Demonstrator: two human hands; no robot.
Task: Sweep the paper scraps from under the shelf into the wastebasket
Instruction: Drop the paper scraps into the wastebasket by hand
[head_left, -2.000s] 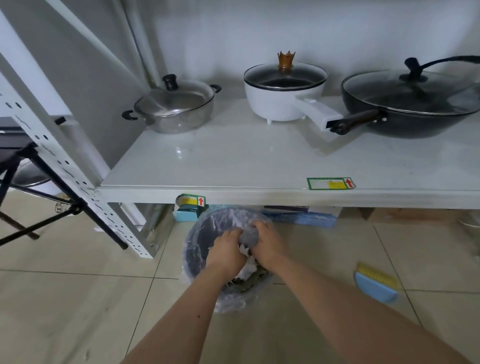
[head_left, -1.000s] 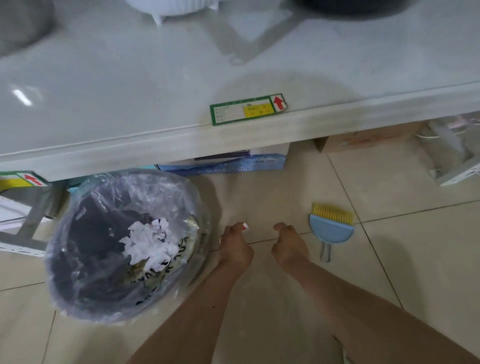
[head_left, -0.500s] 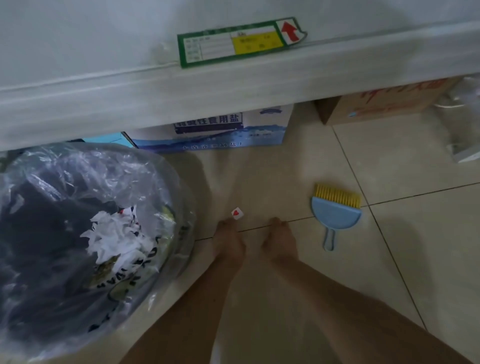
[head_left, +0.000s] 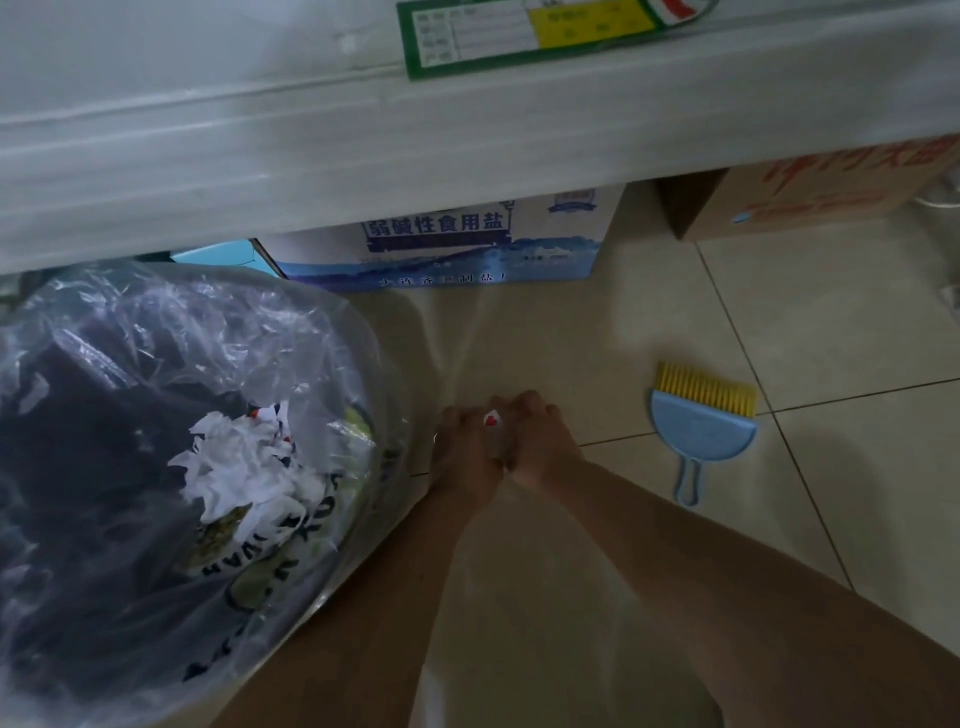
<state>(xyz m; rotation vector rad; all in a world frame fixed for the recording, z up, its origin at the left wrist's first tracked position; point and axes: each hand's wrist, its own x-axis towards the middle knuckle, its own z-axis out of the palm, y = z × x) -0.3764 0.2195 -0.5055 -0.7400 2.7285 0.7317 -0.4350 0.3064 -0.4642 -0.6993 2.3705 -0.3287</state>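
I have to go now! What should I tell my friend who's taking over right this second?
Left hand and right hand: down on the floor, fingertips together around one small white scrap with a red mark; whether it is gripped yet is unclear.
Wastebasket: just to the left, lined with a clear bag, torn white paper already inside.
Blue dustpan with yellow brush: lying unused on the tiles to the right.
Left to do: lift that scrap into the wastebasket, then check under the shelf for more.

floor (head_left: 649, 332): we see glossy glazed tile
wastebasket liner (head_left: 171, 332): crinkled clear plastic
scraps (head_left: 244, 467): white paper
dustpan (head_left: 701, 431): smooth blue plastic
boxes (head_left: 467, 249): printed cardboard
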